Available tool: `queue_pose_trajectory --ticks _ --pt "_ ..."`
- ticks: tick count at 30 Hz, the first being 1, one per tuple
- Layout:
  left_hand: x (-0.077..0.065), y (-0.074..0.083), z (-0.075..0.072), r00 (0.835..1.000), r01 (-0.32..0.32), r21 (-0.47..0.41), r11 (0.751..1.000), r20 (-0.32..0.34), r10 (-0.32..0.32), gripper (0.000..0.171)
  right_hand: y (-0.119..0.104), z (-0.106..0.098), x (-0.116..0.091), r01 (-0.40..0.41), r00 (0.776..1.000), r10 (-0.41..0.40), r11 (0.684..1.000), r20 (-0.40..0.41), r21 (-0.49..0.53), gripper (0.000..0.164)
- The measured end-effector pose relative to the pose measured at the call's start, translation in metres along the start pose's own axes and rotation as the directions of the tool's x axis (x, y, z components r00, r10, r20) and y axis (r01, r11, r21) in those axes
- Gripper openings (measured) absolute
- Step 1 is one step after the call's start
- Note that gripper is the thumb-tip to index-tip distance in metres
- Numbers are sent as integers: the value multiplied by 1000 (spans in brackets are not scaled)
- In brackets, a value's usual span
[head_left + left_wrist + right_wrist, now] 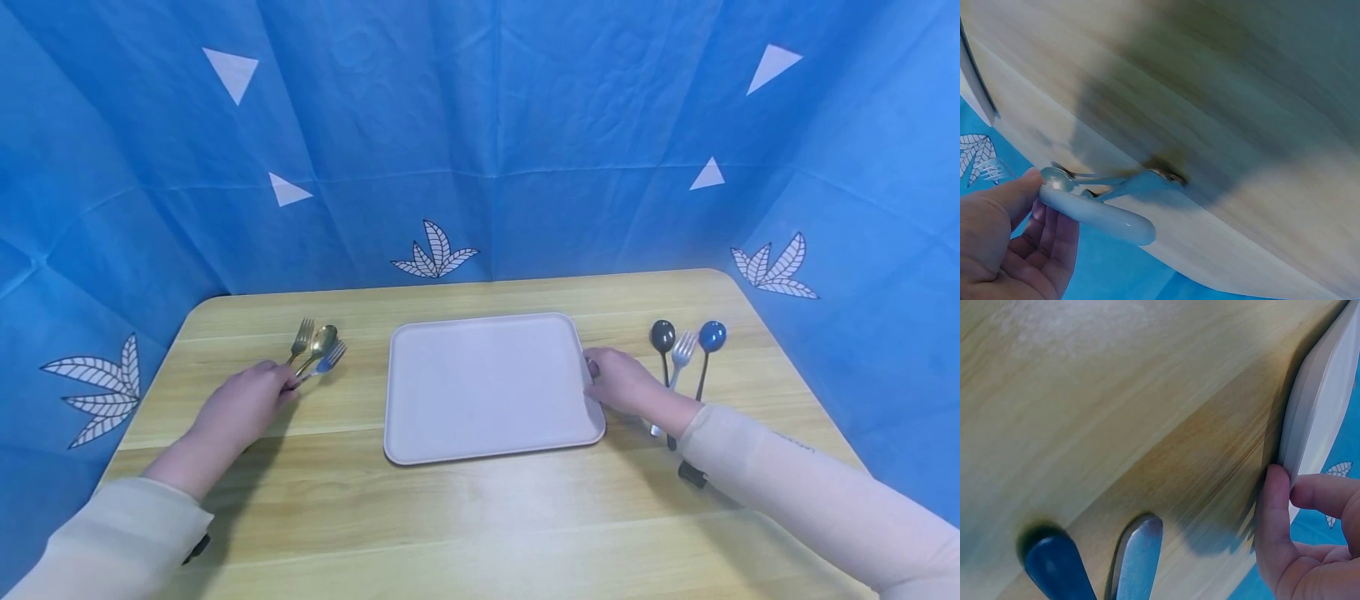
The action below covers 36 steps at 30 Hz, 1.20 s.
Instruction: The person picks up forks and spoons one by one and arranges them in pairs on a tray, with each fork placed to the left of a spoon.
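On the left of the table, my left hand (243,404) pinches a fork (330,357) with silver tines and a blue part near its neck. The left wrist view shows its smooth pale handle (1100,217) between thumb and fingers. Beside it lie a gold fork (302,337) and a gold spoon (324,340), their handles partly hidden by the hand. A pale rectangular tray (487,392) lies in the middle. At its right edge, my right hand (622,382) pinches the rim (1300,419) between thumb and finger.
Right of the tray lie a black spoon (663,335), a silver fork (683,348) and a blue spoon (712,335), partly covered by the right wrist. A blue curtain (525,125) with white shapes hangs behind the wooden table (480,517).
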<state>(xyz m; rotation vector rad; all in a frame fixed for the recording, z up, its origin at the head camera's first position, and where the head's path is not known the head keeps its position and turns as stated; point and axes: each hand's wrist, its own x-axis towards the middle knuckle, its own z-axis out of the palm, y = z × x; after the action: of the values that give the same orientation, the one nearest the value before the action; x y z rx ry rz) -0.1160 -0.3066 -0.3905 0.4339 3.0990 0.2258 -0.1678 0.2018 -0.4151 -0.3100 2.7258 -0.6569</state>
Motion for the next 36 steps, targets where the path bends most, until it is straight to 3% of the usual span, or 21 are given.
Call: queue_pose_trajectory --ticks 19,27,36 --pt "2 19 0 1000 -19 6 1000 -6 19 16 -1 0 0 -15 1000 15 1000 1 4 53" --pt "6 28 0 1000 -18 -2 1000 -11 18 9 0 0 0 -12 1000 12 1000 3 5 53" --pt "9 37 1 999 -25 -7 1000 -25 25 12 0 0 0 -16 1000 16 1000 2 11 50"
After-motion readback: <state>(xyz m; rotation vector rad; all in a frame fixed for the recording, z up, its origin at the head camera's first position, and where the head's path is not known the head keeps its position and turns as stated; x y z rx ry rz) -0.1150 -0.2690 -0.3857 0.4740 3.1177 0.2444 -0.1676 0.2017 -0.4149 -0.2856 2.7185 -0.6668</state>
